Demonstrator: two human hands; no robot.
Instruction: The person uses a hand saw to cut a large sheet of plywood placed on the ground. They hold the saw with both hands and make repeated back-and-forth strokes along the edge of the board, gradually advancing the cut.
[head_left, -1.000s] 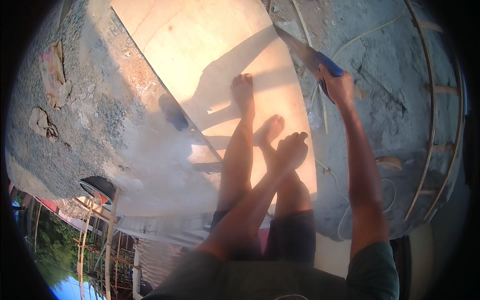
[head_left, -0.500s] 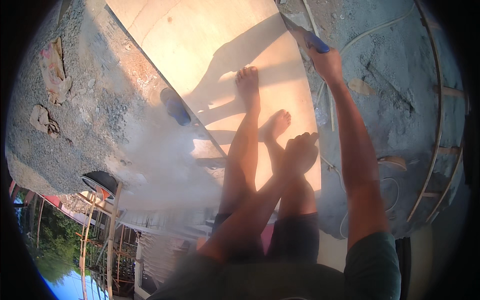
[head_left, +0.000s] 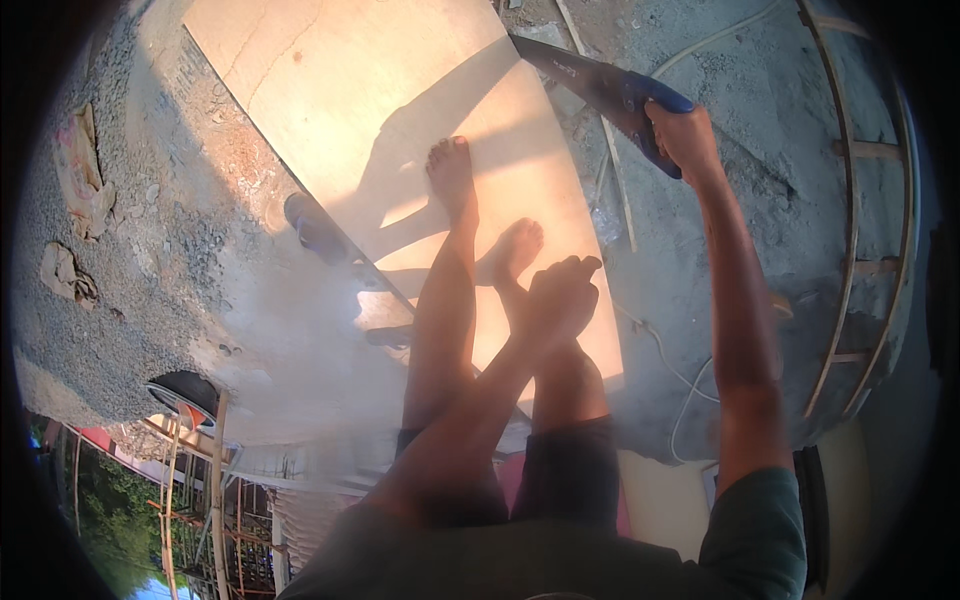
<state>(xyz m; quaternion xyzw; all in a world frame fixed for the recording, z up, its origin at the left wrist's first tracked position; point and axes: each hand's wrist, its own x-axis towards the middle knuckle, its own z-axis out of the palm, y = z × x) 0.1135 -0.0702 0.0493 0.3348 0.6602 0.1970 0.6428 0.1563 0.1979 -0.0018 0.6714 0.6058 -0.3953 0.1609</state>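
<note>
My right hand (head_left: 686,146) is wrapped round the blue handle of a hand saw (head_left: 590,85). Its dark blade slants up and left, with the tip meeting the right edge of a large pale wooden board (head_left: 340,75). By my bent right knee, my left hand (head_left: 562,300) is closed, fingers curled; whether anything is inside is hidden. Both bare feet (head_left: 452,180) press on the board. Shadows of my arm and the saw fall across its sunlit face.
A dark blue sandal (head_left: 315,230) lies beside the board's left edge on gravelly ground. Torn sacking (head_left: 85,180) lies farther left. A pale hose (head_left: 715,52) crosses the ground at right, near a wooden ladder-like frame (head_left: 848,220). A black round pan (head_left: 185,390) sits lower left.
My right hand has drawn the saw back, away from the board, so much more blade shows. The whole view has shifted, and my left hand stays closed by the knee.
</note>
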